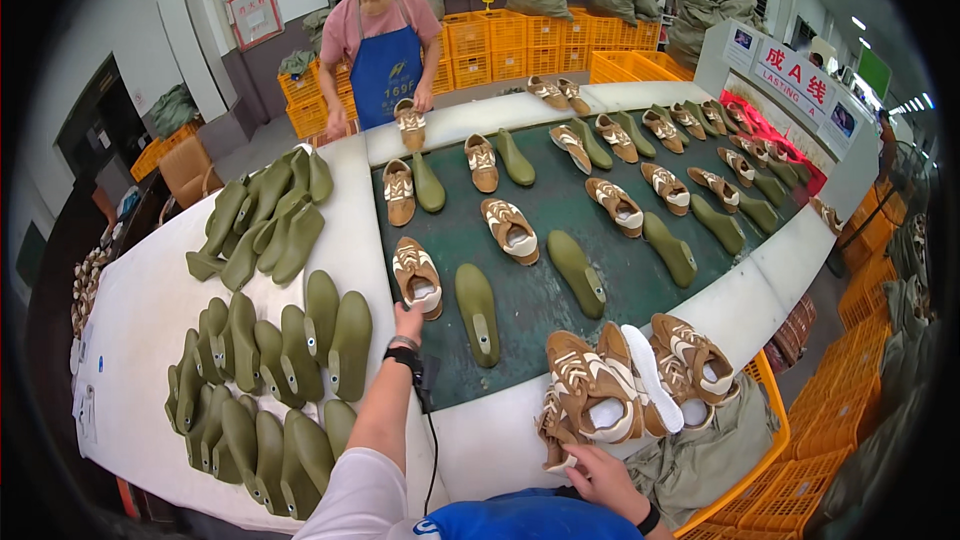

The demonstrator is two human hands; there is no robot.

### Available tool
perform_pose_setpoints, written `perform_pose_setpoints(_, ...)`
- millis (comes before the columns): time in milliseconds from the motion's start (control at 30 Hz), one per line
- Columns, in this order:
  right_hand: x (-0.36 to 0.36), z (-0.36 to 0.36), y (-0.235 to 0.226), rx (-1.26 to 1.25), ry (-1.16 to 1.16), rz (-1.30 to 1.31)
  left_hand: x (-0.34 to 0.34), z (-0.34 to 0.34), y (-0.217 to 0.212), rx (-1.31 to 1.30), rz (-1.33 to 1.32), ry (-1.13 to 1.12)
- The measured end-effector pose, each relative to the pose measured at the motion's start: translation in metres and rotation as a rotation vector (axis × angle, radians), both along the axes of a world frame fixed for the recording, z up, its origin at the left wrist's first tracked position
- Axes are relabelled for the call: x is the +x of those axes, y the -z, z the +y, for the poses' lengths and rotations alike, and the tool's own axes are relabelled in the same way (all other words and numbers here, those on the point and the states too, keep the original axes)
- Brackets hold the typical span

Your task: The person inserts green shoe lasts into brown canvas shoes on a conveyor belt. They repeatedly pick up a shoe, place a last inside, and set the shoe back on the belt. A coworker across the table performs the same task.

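My left hand (408,324) grips the heel end of a brown and white sneaker (416,274) at the near left corner of the green belt (520,340). Beside that sneaker lies an olive green shoe last (476,315). My right hand (604,480) is closed at the edge of another brown sneaker (562,430), low in a heap of sneakers (690,355) at the near right. Its fingertips are partly hidden by the shoe. A white sole (650,380) faces up within the heap. My left wrist wears a dark band with a black cable (432,450) hanging close by.
Many green lasts (280,350) cover the white table on the left. Sneakers and lasts stand in rows along the belt. Across it stands a person in a blue apron (390,75). An orange crate (770,410) with grey-green cloth is at my right; more orange crates (500,45) line the back.
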State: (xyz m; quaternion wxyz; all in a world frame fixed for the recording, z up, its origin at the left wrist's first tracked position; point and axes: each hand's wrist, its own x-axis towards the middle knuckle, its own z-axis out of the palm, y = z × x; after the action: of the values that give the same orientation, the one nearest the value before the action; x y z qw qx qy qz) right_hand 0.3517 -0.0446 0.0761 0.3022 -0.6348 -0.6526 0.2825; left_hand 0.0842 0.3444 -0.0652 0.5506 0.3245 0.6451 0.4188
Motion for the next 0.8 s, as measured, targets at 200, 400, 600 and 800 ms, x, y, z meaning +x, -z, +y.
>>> perform_pose_setpoints(200, 0.002, -0.011, 0.011, -0.007, 0.084, -0.018, 0.065, -0.024, 0.017, 0.508, 0.509, 0.278)
perform_pose_setpoints(400, -0.003, -0.011, 0.003, 0.033, 0.018, -0.053, 0.092, -0.066, 0.001, 0.591, 0.946, 0.836)
perform_pose_setpoints(600, 0.007, -0.020, -0.007, 0.222, 0.170, -0.080, 0.097, -0.086, -0.008, 0.383, 0.909, 0.861)
perform_pose_setpoints(800, 0.034, 0.002, -0.001, 0.411, 0.298, -0.424, 0.082, -0.121, -0.005, 0.451, 0.859, 0.913)
